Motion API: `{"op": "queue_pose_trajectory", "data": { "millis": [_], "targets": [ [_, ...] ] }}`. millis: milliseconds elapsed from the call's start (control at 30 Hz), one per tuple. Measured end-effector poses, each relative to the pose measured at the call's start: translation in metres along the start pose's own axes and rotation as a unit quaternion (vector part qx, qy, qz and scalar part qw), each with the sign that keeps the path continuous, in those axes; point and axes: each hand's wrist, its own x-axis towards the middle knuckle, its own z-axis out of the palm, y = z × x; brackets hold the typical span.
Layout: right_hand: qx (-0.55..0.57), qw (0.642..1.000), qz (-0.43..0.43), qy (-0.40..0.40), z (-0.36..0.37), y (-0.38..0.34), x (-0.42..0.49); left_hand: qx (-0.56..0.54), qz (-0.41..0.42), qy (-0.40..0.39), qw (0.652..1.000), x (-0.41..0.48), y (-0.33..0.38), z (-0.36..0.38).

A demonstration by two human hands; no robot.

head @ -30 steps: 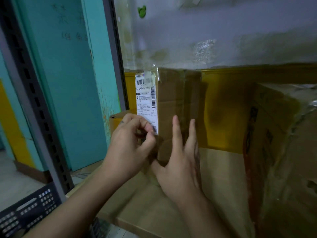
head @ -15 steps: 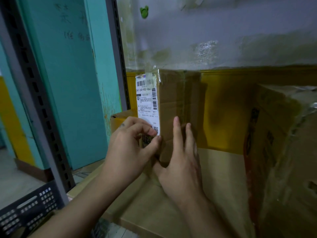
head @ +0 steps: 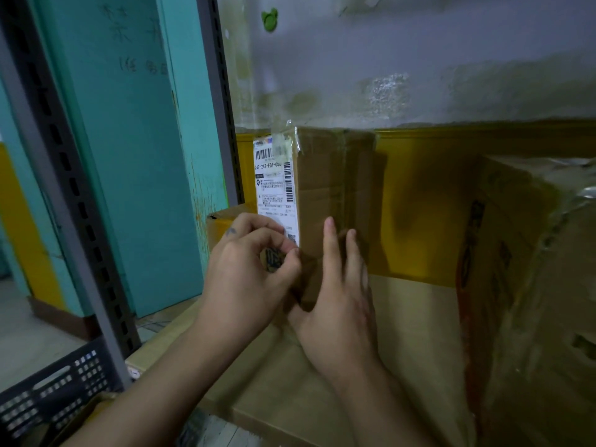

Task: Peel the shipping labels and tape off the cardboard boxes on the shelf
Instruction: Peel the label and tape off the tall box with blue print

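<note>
Label (head: 273,188) corner lifted further, left grip (head: 248,279) pinching it, right grip (head: 338,304) flat on box (head: 322,188), edge hidden

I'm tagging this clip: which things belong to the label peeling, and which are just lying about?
Job: shipping label, its cardboard box, clear tape, left hand pinching the label's corner, right hand flat on the box.
Lying about: black crate, green hook, teal door.

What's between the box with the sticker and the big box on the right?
Only bare cardboard shelf lining, yellow panel behind it, in the head view.
</note>
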Motion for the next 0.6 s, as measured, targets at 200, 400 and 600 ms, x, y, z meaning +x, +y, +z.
{"op": "queue_pose_trajectory", "data": {
  "millis": [200, 400, 600],
  "targets": [
    [-0.010, 1.000, -0.002, -0.009, -0.0004, 0.0002, -0.0003, -0.007, -0.026, -0.006, 1.000, 0.0016, 0.0005, 0.0049],
    [-0.019, 1.000, -0.005, -0.005, 0.0001, 0.0017, 0.0011, -0.006, -0.032, -0.009, 0.999, 0.0035, -0.0001, 0.0081],
    [-0.024, 1.000, -0.009, 0.002, -0.0003, -0.0002, -0.0009, -0.018, -0.031, -0.007, 0.999, 0.0006, -0.0047, 0.0054]
  ]
}}
